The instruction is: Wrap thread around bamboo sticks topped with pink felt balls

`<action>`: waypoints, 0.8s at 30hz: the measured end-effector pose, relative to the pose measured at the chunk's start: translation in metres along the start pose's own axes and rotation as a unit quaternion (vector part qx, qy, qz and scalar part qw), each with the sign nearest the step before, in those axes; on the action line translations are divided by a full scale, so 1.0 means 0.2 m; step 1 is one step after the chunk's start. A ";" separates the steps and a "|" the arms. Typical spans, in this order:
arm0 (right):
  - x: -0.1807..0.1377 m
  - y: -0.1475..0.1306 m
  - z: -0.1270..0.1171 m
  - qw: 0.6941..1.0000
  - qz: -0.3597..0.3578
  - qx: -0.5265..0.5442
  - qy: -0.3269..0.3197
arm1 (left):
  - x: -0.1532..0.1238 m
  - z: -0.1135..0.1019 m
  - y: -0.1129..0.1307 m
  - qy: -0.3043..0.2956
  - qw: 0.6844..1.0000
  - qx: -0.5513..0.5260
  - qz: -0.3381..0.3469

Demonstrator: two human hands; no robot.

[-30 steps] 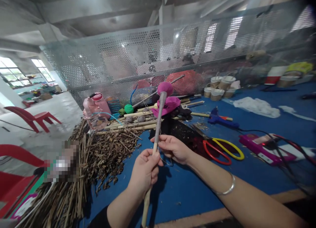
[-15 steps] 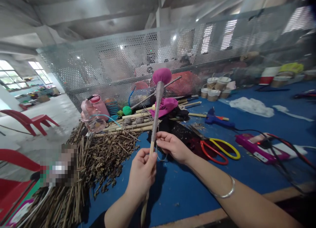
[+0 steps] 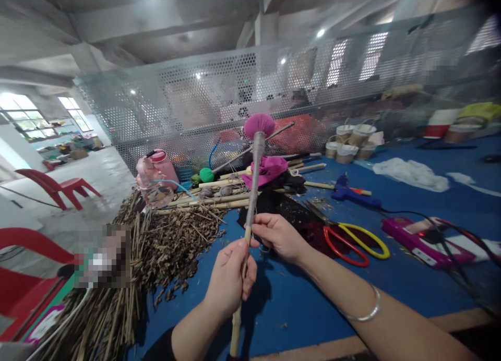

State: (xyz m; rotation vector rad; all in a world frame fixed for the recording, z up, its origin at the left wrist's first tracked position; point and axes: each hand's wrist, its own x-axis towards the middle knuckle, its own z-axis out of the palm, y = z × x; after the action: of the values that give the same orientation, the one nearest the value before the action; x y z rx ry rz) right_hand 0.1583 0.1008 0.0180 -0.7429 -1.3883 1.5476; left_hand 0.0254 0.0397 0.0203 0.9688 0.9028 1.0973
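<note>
A bamboo stick (image 3: 236, 327) stands upright in front of me, wound with grey yarn (image 3: 255, 176) along its upper part and topped by a magenta cloth-covered ball (image 3: 259, 126). My left hand (image 3: 230, 275) is closed around the bare stick just below the winding. At the lower end of the winding, my right hand (image 3: 279, 236) is closed, its thumb and forefinger pinching the yarn against or beside the stick; a thin loose strand shows near the fingers. Scissors (image 3: 354, 243) with red and yellow handles lie right of my right hand, on dark cloth (image 3: 270, 207).
Dried plant bundles (image 3: 172, 251) cover the left of the blue table (image 3: 305, 309). Behind are bamboo sticks (image 3: 211, 202), magenta cloth (image 3: 270, 170), a green ball (image 3: 206, 175) and a pink jug (image 3: 156, 178). At right: a blue glue gun (image 3: 352, 193), purple power strip (image 3: 426, 246), cords and small buckets (image 3: 348, 142).
My left hand has shifted slightly along or around the stick, its fingers now looser and turned. The right hand stays at the winding's lower end. The view has swung slightly left.
</note>
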 end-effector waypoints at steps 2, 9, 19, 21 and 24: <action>-0.01 0.00 0.01 1.000 -0.011 -0.002 0.014 | 0.00 -0.01 0.00 -0.015 1.000 -0.012 -0.005; -0.02 0.05 0.06 0.979 0.105 0.167 -0.049 | 0.01 -0.01 -0.04 -0.067 0.997 -0.030 -0.008; -0.02 0.01 0.05 0.989 0.085 0.119 0.009 | 0.00 0.03 -0.04 0.063 0.990 0.099 0.072; -0.02 0.00 0.04 0.988 0.094 0.126 -0.007 | 0.00 0.02 -0.02 0.042 0.993 0.088 0.061; -0.02 0.00 0.03 0.984 0.104 0.143 -0.011 | 0.01 0.01 -0.01 -0.017 0.998 0.039 0.037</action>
State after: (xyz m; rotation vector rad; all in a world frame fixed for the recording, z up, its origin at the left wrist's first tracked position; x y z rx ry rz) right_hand 0.1536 0.0945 0.0181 -0.7115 -1.0976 1.8752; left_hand 0.0281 0.0410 0.0195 1.0902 0.8934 1.1120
